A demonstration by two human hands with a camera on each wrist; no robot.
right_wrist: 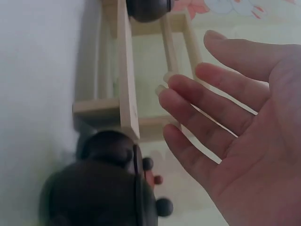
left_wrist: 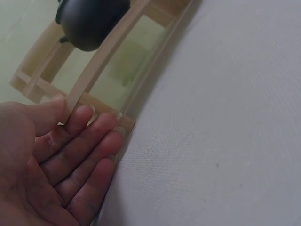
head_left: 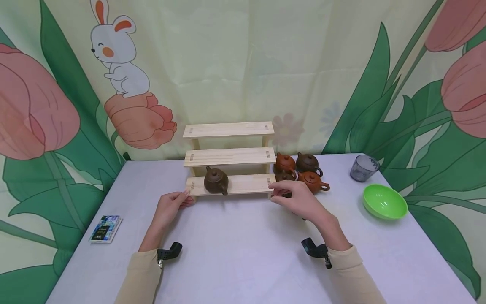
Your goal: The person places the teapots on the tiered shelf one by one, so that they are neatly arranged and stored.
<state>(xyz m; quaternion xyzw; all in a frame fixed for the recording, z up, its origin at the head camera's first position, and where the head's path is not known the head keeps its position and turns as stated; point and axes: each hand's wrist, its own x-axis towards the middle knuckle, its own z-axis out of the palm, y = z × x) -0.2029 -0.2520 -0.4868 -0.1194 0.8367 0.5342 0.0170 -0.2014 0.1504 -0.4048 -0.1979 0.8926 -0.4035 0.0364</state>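
Observation:
A three-tier wooden shelf (head_left: 229,156) stands against the backdrop. On its lowest board, left of the middle, sits a dark brown teapot (head_left: 216,181). With thumb and fingers at the front left corner of that board, my left hand (head_left: 171,207) pinches its end; the left wrist view shows the fingertips by the shelf's side support (left_wrist: 106,107). My right hand (head_left: 300,200) hovers beside the lowest board's right end, fingers apart and holding nothing, as the right wrist view shows. Behind and below it are dark teapots (right_wrist: 101,195), partly hidden in the head view.
Right of the shelf cluster several teapots, among them reddish-brown ones (head_left: 312,181) and a dark one (head_left: 308,162). Farther right stand a clear grey cup (head_left: 364,168) and a green bowl (head_left: 385,202). A small blue-and-black box (head_left: 106,229) lies at the left on the white tablecloth (head_left: 235,253).

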